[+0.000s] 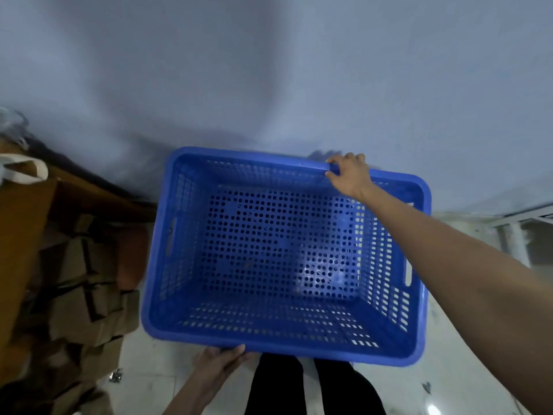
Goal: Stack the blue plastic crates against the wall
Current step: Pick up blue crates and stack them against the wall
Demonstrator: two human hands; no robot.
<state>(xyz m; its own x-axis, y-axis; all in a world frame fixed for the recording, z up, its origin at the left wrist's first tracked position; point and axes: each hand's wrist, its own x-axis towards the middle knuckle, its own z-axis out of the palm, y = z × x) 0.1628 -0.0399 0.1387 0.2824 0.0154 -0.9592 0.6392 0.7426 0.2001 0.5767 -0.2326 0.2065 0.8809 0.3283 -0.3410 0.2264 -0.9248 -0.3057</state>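
Blue crate (284, 256) upright, long axis left-right, both hands gripping

One blue crate (284, 256), gripped by two hands, the left hand (221, 363) and right hand (348, 172); several brown cardboard boxes (89, 295) are piled alongside, too jumbled to count.

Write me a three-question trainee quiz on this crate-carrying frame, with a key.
1. True or false: the blue crate has items inside.
2. Which rim does the right hand grip? A near rim, B far rim, C a side handle slot.
3. Fill in: left of the crate lie brown ______.

Key: 1 false, it is empty. 2 B; the left hand holds the near rim. 3 cardboard boxes.
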